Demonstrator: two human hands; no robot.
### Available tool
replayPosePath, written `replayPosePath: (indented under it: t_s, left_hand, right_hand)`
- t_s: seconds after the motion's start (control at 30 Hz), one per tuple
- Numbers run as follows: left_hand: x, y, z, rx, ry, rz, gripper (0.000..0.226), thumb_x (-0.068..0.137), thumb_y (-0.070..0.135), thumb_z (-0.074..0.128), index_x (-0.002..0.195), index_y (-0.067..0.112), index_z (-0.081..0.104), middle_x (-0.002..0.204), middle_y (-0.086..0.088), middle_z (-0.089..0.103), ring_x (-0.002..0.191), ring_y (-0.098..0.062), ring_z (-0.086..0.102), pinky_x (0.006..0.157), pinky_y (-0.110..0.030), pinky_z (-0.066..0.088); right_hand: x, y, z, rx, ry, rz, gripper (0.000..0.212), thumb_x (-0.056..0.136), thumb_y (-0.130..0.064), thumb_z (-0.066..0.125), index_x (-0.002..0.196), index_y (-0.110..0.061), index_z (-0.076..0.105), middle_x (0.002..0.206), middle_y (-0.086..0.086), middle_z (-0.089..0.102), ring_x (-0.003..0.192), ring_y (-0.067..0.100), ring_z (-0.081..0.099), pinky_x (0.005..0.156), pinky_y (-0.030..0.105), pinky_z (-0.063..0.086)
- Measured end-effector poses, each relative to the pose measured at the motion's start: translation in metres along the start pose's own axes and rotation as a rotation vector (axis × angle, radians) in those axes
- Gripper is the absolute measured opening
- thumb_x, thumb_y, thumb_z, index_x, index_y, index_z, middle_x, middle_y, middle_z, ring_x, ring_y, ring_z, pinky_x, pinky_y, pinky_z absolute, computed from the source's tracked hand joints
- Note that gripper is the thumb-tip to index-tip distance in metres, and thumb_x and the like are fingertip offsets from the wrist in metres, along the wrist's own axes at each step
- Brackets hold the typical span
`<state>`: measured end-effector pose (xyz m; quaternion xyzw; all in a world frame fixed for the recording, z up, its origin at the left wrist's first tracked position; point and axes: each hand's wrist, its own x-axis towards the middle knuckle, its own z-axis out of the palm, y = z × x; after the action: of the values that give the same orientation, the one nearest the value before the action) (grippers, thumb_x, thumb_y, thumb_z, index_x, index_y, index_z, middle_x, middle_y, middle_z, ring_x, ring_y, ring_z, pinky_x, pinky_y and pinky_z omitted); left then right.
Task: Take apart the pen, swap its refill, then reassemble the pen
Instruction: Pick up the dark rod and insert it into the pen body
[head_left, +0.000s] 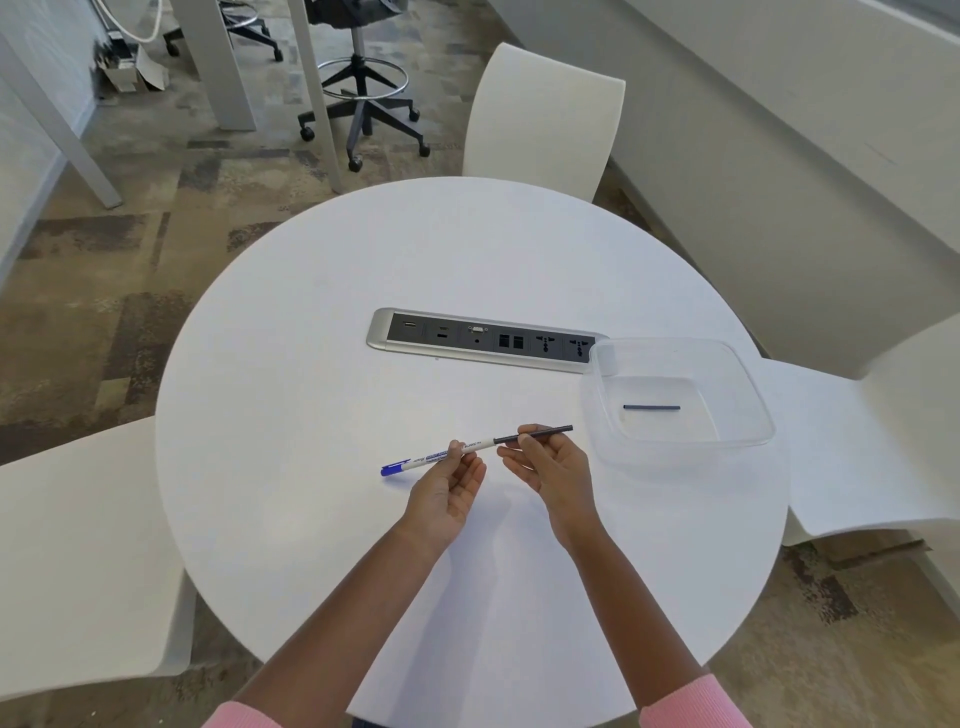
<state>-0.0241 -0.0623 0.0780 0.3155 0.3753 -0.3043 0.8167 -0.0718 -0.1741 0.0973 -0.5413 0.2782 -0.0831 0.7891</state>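
Note:
A white pen barrel (436, 458) with a blue cap at its left end is held just above the round white table (322, 405). My left hand (447, 493) pinches the barrel near its middle. A dark refill (540, 434) sticks out of the barrel's right end, and my right hand (550, 467) grips it between thumb and fingertips. How deep the refill sits inside the barrel is hidden. A second dark refill (651, 408) lies flat in a clear plastic tray (748, 384) to the right of my hands.
A grey socket strip (483, 340) is set into the table's middle, its right end under the tray's corner. White chairs (540, 114) stand at the far side, left and right. An office stool on castors stands farther back on the carpet.

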Motion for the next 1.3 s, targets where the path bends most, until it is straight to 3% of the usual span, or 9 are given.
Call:
replayPosePath:
  t_s: [0.1,0.23,0.4,0.53,0.8,0.9,1.03,1.17,1.3]
  left_hand:
    - [0.000,-0.003,0.000,0.003,0.003,-0.002,0.017,0.089,0.009,0.058,0.075,0.001,0.060,0.046,-0.005,0.064,0.054,-0.014,0.064,0.085,-0.032,0.047]
    - [-0.001,-0.005,0.001,0.001,-0.008,-0.003,0.018,0.090,0.010,0.058,0.074,0.001,0.061,0.049,-0.007,0.065,0.048,-0.013,0.064,0.087,-0.032,0.047]
    - [-0.006,-0.002,0.004,-0.019,-0.043,-0.010,0.018,0.090,0.010,0.057,0.074,0.001,0.061,0.046,-0.007,0.066,0.049,-0.013,0.066,0.084,-0.034,0.049]
    - [-0.011,0.004,0.006,-0.045,-0.085,-0.006,0.017,0.089,0.009,0.058,0.075,0.000,0.061,0.047,-0.008,0.067,0.042,-0.013,0.066,0.062,-0.027,0.059]
    - [-0.013,0.021,0.008,-0.087,-0.111,0.018,0.018,0.090,0.009,0.057,0.074,0.001,0.060,0.047,-0.007,0.066,0.042,-0.012,0.065,0.048,-0.025,0.058]
    - [-0.011,0.024,0.005,-0.077,-0.100,0.026,0.019,0.090,0.010,0.058,0.073,0.002,0.061,0.048,-0.007,0.066,0.042,-0.012,0.065,0.049,-0.025,0.057]
    - [-0.009,0.024,0.002,-0.046,-0.083,0.024,0.019,0.089,0.011,0.059,0.072,0.003,0.062,0.048,-0.007,0.067,0.042,-0.011,0.065,0.049,-0.025,0.057]
    - [-0.008,0.023,0.001,-0.032,-0.064,0.023,0.019,0.089,0.011,0.059,0.072,0.003,0.061,0.047,-0.006,0.067,0.041,-0.011,0.065,0.048,-0.024,0.057]
    - [-0.007,0.024,0.001,-0.019,-0.057,0.018,0.018,0.089,0.011,0.059,0.072,0.003,0.061,0.047,-0.006,0.067,0.041,-0.011,0.065,0.047,-0.024,0.057]
  right_hand:
    - [-0.001,0.003,-0.001,-0.075,0.007,-0.030,0.013,0.089,0.000,0.050,0.087,-0.009,0.060,0.083,0.011,0.064,0.071,0.016,0.068,0.068,0.018,0.058]
    - [-0.001,0.005,-0.001,-0.447,-0.005,-0.204,0.011,0.087,-0.003,0.055,0.089,-0.013,0.060,0.086,0.003,0.065,0.078,0.018,0.065,0.075,0.023,0.055]
    - [0.003,0.001,0.001,-0.603,-0.066,-0.257,0.014,0.085,-0.007,0.057,0.089,-0.020,0.061,0.088,-0.008,0.065,0.073,-0.001,0.062,0.063,0.003,0.045]
    - [0.007,-0.001,-0.004,-0.670,-0.094,-0.262,0.024,0.083,-0.001,0.056,0.100,-0.017,0.061,0.092,-0.006,0.063,0.076,-0.002,0.060,0.063,-0.003,0.040]
    - [0.028,0.004,-0.034,-0.724,0.160,-0.156,0.020,0.084,0.003,0.050,0.091,-0.006,0.066,0.096,0.007,0.067,0.080,0.020,0.060,0.056,0.004,0.043]
    - [0.036,0.012,-0.045,-0.840,0.243,-0.098,0.021,0.083,0.002,0.048,0.093,-0.003,0.066,0.102,0.012,0.068,0.085,0.018,0.058,0.071,0.020,0.042]
    - [0.040,0.026,-0.052,-1.001,0.225,-0.032,0.013,0.083,-0.009,0.059,0.091,-0.001,0.064,0.100,0.016,0.067,0.091,0.026,0.061,0.076,0.027,0.042]
    - [0.038,0.036,-0.049,-1.167,0.184,0.008,0.025,0.083,-0.025,0.063,0.096,-0.004,0.060,0.102,0.015,0.060,0.093,0.028,0.059,0.079,0.033,0.044]
    - [0.036,0.037,-0.043,-1.239,0.176,-0.044,0.014,0.083,-0.014,0.057,0.091,-0.002,0.059,0.101,0.018,0.057,0.091,0.032,0.058,0.075,0.037,0.047]
